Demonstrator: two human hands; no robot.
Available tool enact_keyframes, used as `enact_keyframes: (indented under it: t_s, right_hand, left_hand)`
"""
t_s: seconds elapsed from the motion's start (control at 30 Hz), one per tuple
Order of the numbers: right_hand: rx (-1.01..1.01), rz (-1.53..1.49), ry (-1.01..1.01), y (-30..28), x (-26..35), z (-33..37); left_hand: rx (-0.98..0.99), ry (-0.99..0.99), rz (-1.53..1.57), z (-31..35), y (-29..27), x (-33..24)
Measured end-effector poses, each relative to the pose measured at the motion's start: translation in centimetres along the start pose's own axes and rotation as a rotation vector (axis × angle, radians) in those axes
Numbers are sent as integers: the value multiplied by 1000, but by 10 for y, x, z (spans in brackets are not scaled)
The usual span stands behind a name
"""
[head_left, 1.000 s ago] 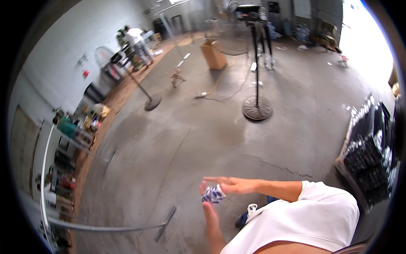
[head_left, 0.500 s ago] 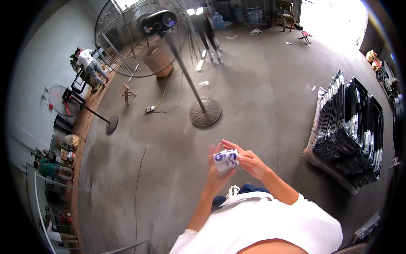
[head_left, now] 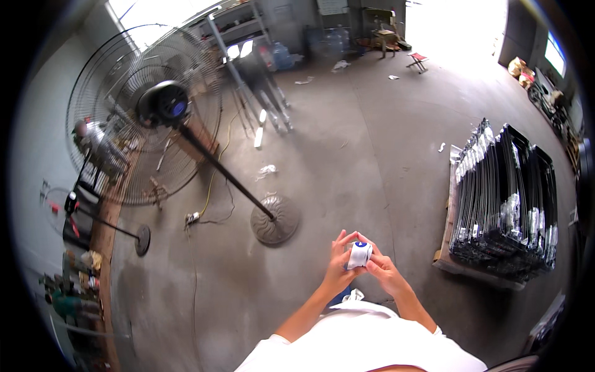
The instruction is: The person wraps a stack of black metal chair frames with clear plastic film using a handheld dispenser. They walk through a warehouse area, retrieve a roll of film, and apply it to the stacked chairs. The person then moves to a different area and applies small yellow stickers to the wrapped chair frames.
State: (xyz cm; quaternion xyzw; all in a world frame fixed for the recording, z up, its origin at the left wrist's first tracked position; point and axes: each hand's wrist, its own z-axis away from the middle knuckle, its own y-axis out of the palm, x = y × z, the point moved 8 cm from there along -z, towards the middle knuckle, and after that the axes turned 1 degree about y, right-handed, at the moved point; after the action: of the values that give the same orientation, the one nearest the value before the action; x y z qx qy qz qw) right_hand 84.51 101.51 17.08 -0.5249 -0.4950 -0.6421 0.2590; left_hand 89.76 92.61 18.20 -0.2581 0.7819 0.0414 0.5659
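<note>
Held out in front of my waist is a small white item with blue print (head_left: 360,255), which looks like a rolled label or packet; its exact kind I cannot make out. My left hand (head_left: 338,268) grips its left side, thumb at the lower edge and fingers raised behind. On the other side, my right hand (head_left: 383,271) pinches it between thumb and fingers. The fingertips of both hands come close together above it. Parts of the item are covered by my fingers.
A large pedestal fan (head_left: 163,105) stands ahead on the left, with its round base (head_left: 275,219) on the concrete floor. To the right, black frames (head_left: 496,204) are stacked on a wooden pallet (head_left: 445,248). A cord (head_left: 196,291) crosses the floor. People work along the left wall.
The view has turned, shifting the fan leftward and lower. The white item has turned in my hands from a broad printed face to a narrower, curved side. Both hands still hold it.
</note>
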Motion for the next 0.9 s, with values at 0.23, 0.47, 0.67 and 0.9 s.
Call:
enact_keyframes:
  t_s: [0.23, 0.47, 0.67, 0.9]
  right_hand:
    - [-127, -149, 93, -51, 26, -124]
    - [-362, -254, 19, -148, 27, -226]
    - [-426, -312, 56, -255, 23, -345]
    - [-224, -272, 161, -342, 78, -533]
  left_hand:
    - [157, 149, -76, -153, -28, 51]
    - [306, -61, 44, -262, -6, 116]
    - [326, -127, 56, -394, -4, 189]
    - [206, -153, 17, -577, -53, 236]
